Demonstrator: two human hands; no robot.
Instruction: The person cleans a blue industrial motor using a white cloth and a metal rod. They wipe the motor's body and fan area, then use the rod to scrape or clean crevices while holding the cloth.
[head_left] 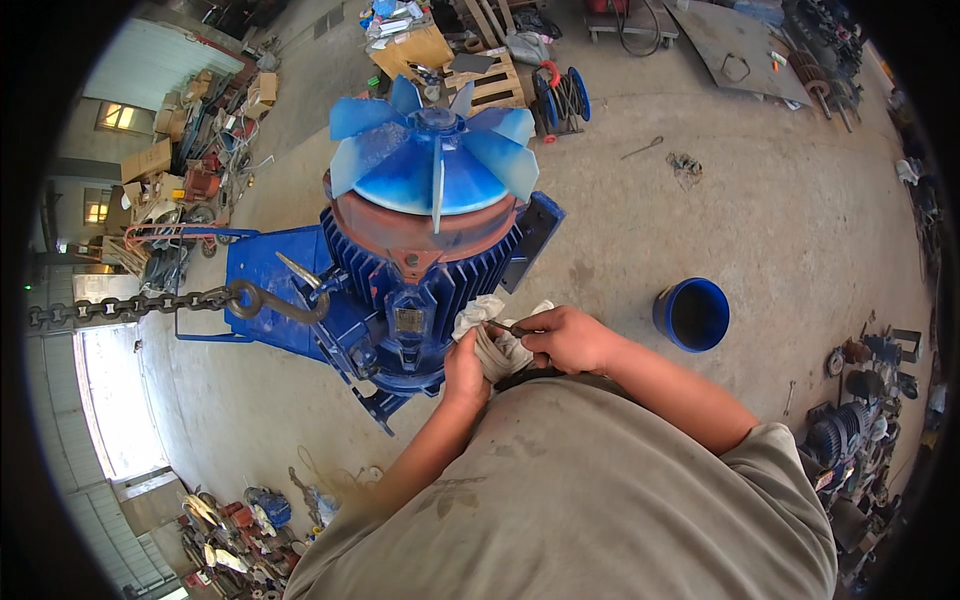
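Just in front of my body, my left hand is closed on a crumpled whitish rag. My right hand pinches a thin dark tool whose tip points left at the rag; its exact kind cannot be made out. Beyond both hands stands a large blue electric motor, upright, with cooling ribs and a reddish-brown band near its top. A blue and pale fan with several blades crowns it. Neither hand visibly grips the motor. The rag hides part of my left fingers.
A chain with a heavy hook reaches the motor from the left, over a blue platform. Right of my hands stands a blue bucket with dark contents. A cable reel stands farther back; piled machine parts line the right.
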